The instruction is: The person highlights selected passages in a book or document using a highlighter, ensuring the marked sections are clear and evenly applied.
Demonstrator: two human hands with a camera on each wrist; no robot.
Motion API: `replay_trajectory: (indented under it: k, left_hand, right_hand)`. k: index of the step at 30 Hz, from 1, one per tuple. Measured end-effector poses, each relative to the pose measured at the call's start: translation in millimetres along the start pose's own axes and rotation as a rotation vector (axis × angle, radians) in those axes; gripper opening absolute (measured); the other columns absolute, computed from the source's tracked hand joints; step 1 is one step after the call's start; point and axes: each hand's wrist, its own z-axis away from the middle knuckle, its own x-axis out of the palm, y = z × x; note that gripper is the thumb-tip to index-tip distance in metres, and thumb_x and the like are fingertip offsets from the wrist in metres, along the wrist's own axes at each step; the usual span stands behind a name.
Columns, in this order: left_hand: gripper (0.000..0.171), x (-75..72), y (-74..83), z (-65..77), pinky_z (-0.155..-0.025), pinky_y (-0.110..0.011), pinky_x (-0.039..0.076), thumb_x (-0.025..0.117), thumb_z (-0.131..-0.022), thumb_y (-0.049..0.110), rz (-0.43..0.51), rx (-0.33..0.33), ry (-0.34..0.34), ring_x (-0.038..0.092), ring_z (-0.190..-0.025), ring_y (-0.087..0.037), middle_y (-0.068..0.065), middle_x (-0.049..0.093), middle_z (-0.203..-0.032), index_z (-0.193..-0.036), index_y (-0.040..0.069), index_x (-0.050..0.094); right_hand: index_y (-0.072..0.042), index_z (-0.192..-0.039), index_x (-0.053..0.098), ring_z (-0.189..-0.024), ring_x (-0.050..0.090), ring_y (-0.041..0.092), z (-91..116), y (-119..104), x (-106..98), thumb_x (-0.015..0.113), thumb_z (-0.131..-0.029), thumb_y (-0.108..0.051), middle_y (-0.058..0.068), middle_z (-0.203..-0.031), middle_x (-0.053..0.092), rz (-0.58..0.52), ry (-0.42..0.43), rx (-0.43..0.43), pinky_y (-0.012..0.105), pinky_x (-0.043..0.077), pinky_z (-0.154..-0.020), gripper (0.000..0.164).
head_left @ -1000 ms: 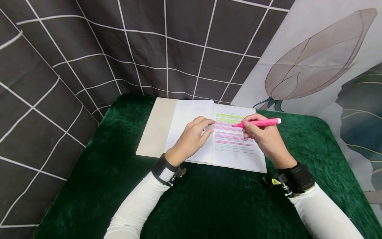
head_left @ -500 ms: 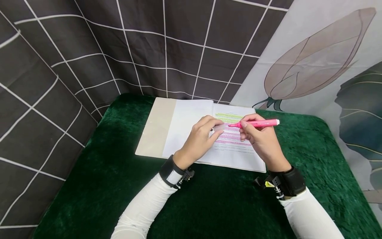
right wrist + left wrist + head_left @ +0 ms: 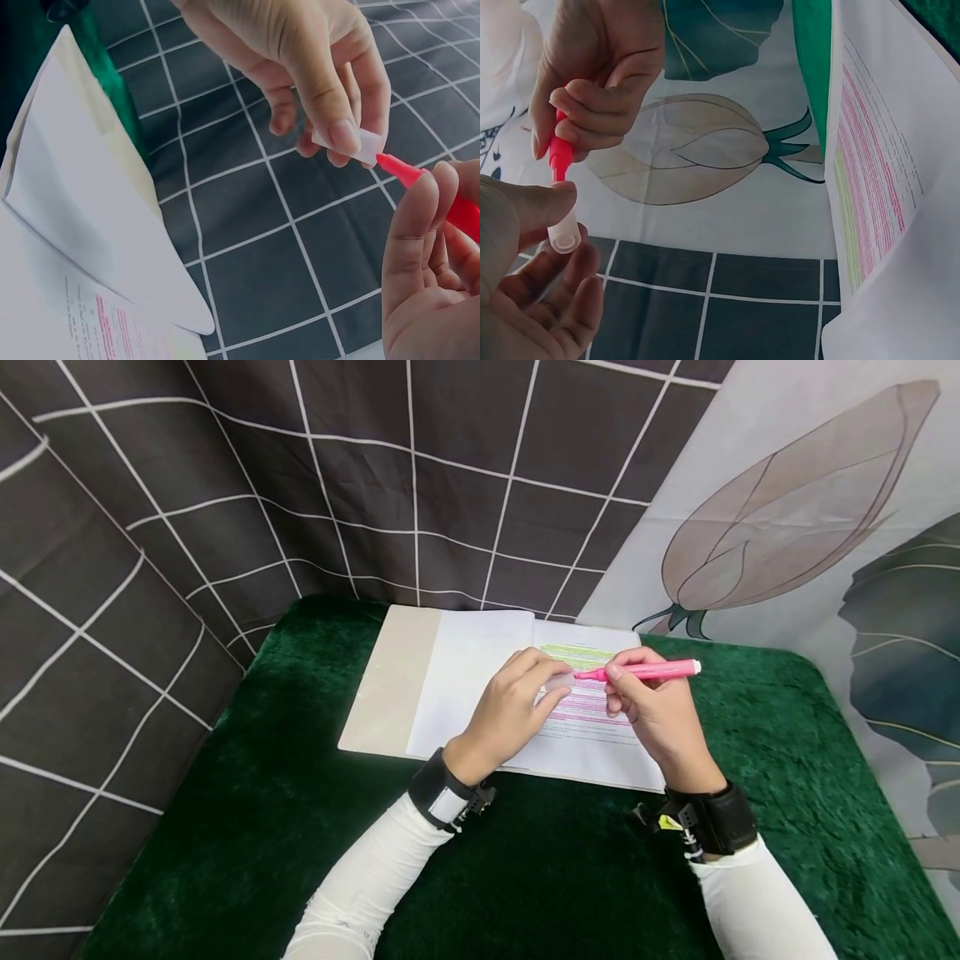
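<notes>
Over the open booklet, my right hand [image 3: 663, 714] grips a pink highlighter [image 3: 660, 669] by its barrel, tip pointing left. My left hand [image 3: 510, 710] pinches a translucent whitish cap [image 3: 562, 229] between thumb and fingers. In the right wrist view the pink tip [image 3: 386, 161] is right at the mouth of the cap [image 3: 369, 144]; in the left wrist view the two line up end to end. The booklet's right page [image 3: 592, 752] carries printed lines marked yellow-green at the top and pink below. Its left page [image 3: 465, 685] is white, partly hidden by my left hand.
A beige cover flap [image 3: 386, 685] extends left of the pages. The booklet lies on a dark green plush cloth [image 3: 555, 877]. Behind stand a dark grid-patterned curtain [image 3: 465, 485] and a white panel with a printed plant [image 3: 787, 518].
My left hand has moved right with the cap, and my right hand slightly left with the highlighter. The gap between tip and cap has closed up.
</notes>
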Motion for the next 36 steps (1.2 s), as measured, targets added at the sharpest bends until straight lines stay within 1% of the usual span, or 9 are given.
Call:
replay_trajectory:
  k: [4,9,14,17,20,23,28,32,36]
  left_hand:
    - [0.023,-1.0,4.2,0.5,-0.081,-0.022,0.053,0.069,-0.090,0.016,-0.039,0.033,-0.003,0.060,-0.096,-0.012,-0.006,0.064,-0.102,-0.110,0.004,0.070]
    - [0.021,-3.7,9.1,2.6,-0.080,-0.022,0.053,0.067,-0.092,0.017,-0.080,0.097,-0.007,0.060,-0.093,-0.010,-0.006,0.065,-0.101,-0.109,0.004,0.070]
    - [0.020,-7.1,12.2,4.0,-0.078,-0.020,0.054,0.066,-0.092,0.014,-0.064,0.147,0.000,0.059,-0.089,-0.009,-0.007,0.066,-0.102,-0.108,0.003,0.070]
    - [0.021,-8.1,13.0,4.6,-0.079,-0.019,0.053,0.066,-0.092,0.013,-0.051,0.159,0.007,0.059,-0.090,-0.009,-0.009,0.065,-0.103,-0.109,0.002,0.069]
    - [0.021,-8.4,13.5,5.2,-0.082,-0.021,0.054,0.067,-0.091,0.012,-0.045,0.166,0.016,0.059,-0.093,-0.010,-0.010,0.065,-0.103,-0.109,0.001,0.069]
    - [0.021,-7.7,13.8,5.7,-0.087,-0.023,0.053,0.067,-0.091,0.012,-0.049,0.174,0.019,0.059,-0.097,-0.013,-0.010,0.064,-0.104,-0.109,0.000,0.069]
    - [0.020,-7.4,14.5,6.7,-0.086,-0.024,0.054,0.065,-0.093,0.011,-0.059,0.185,0.023,0.058,-0.097,-0.013,-0.010,0.064,-0.102,-0.108,0.000,0.069]
    - [0.019,-8.4,16.6,7.6,-0.083,-0.024,0.054,0.064,-0.093,0.011,-0.054,0.208,0.034,0.057,-0.095,-0.013,-0.010,0.064,-0.101,-0.107,0.000,0.069]
    - [0.018,-9.5,19.4,8.0,-0.083,-0.024,0.055,0.064,-0.094,0.011,-0.056,0.235,0.049,0.058,-0.095,-0.013,-0.011,0.064,-0.100,-0.106,-0.001,0.069]
  right_hand:
    - [0.005,-0.096,0.058,-0.053,0.056,0.012,4,-1,1,0.053,-0.094,0.009,0.007,-0.071,0.062,-0.009,0.003,-0.002,0.016,0.054,-0.051,0.007]
    - [0.005,-0.096,0.057,-0.053,0.059,0.013,11,-3,5,0.050,-0.094,0.012,0.006,-0.071,0.063,-0.037,-0.029,0.001,0.016,0.056,-0.053,0.010]
    - [0.005,-0.097,0.057,-0.055,0.062,0.013,15,-7,9,0.048,-0.095,0.012,0.007,-0.072,0.066,-0.059,-0.051,0.004,0.018,0.058,-0.056,0.012]
    - [0.006,-0.098,0.057,-0.058,0.064,0.014,17,-9,9,0.047,-0.098,0.007,0.008,-0.075,0.068,-0.104,-0.068,0.017,0.019,0.058,-0.058,0.010]
    - [0.007,-0.099,0.057,-0.060,0.064,0.014,18,-11,9,0.045,-0.100,0.002,0.009,-0.078,0.069,-0.151,-0.086,0.029,0.020,0.059,-0.060,0.013]
    - [0.008,-0.100,0.057,-0.061,0.065,0.015,18,-10,8,0.043,-0.101,0.003,0.010,-0.078,0.070,-0.178,-0.091,0.029,0.020,0.059,-0.060,0.014]
    - [0.007,-0.099,0.057,-0.059,0.065,0.015,19,-9,9,0.043,-0.099,0.008,0.010,-0.076,0.070,-0.164,-0.069,0.005,0.020,0.059,-0.058,0.014]
    - [0.004,-0.098,0.059,-0.057,0.064,0.014,22,-10,13,0.046,-0.098,0.008,0.008,-0.074,0.069,-0.081,-0.050,-0.021,0.019,0.058,-0.056,0.014]
    - [0.000,-0.095,0.062,-0.053,0.060,0.014,26,-12,17,0.049,-0.096,0.008,0.005,-0.071,0.067,0.010,-0.017,-0.048,0.018,0.056,-0.053,0.016]
